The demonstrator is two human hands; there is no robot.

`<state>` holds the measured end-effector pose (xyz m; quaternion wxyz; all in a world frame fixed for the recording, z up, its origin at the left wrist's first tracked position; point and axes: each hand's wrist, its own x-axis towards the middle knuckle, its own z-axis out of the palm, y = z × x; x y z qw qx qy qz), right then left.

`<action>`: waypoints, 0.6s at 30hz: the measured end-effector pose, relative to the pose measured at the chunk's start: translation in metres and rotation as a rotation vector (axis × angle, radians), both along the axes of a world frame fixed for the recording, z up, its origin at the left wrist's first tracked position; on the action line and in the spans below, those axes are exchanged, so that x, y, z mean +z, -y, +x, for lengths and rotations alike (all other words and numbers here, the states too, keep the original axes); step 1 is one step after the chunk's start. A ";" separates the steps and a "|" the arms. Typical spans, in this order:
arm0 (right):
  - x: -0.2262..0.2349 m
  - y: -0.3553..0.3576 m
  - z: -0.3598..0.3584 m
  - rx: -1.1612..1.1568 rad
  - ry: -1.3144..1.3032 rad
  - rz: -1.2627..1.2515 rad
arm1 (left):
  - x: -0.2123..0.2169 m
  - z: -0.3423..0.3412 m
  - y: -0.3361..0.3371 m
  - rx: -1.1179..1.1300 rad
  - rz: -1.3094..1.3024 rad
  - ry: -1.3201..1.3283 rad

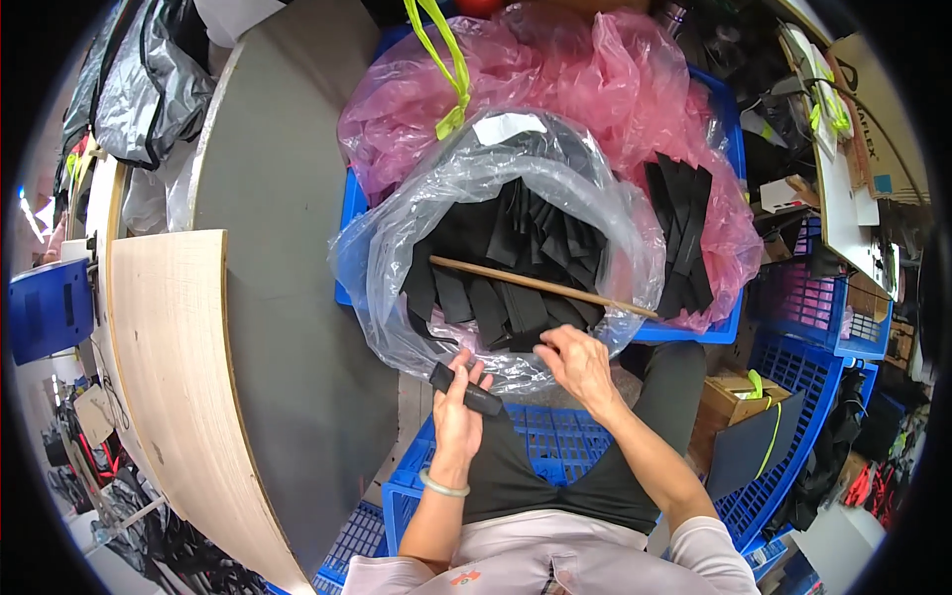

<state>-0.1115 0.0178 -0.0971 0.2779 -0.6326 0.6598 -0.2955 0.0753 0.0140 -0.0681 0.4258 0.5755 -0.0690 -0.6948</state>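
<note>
My left hand (458, 410) holds a small rolled black strap piece (464, 389) just below a clear plastic bag (397, 248). The bag is full of flat black strap pieces (516, 258), and a thin wooden stick (540, 286) lies across them. My right hand (580, 365) reaches to the bag's near edge, its fingers touching the black pieces there and slightly curled. A pink plastic bag (595, 79) behind holds more black strips (682, 228). Both bags sit in a blue crate (349, 203).
A grey table surface (288, 248) and a curved pale wooden board (169, 337) lie to my left. More blue crates (555, 436) stand under my arms and to the right (793, 367). A cardboard box (734, 397) and cluttered shelves are at the right.
</note>
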 end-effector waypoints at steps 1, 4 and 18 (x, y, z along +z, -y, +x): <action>0.005 0.008 0.011 -0.114 -0.019 0.113 | 0.001 0.009 -0.004 -0.001 -0.002 0.000; 0.009 0.029 0.023 -0.332 -0.095 0.160 | 0.001 0.013 -0.001 -0.003 0.012 -0.076; 0.005 0.062 0.105 0.017 0.322 -0.061 | 0.023 0.054 0.025 0.123 -0.259 -0.007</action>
